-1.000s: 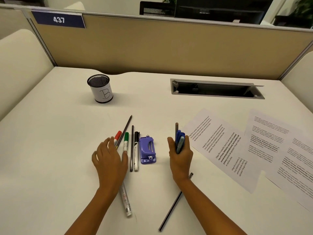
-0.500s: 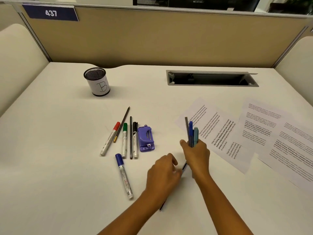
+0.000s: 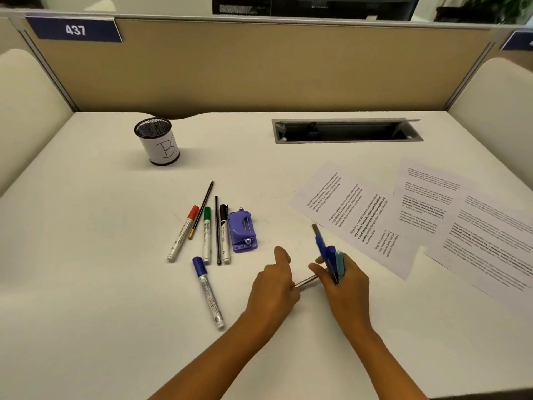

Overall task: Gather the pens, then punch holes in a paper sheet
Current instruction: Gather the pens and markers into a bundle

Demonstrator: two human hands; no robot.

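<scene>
— While the head camera looks down, how much open room is there on the desk?

— Plenty on the left and along the near edge. The far edge meets a tan partition, with a cable tray sunk near it and a mesh pen cup standing well apart from everything.

— And the hands?

— The right hand is closed around a bundle of pens, tips pointing away. The left hand pinches one end of a thin grey pen whose other end reaches the right hand's fingers.

— What lies loose?

— A blue-capped marker just left of the left hand; beyond it a row with a red marker, green marker and black marker, beside the purple hole punch. Printed paper sheets overlap on the right, near the right hand.
</scene>
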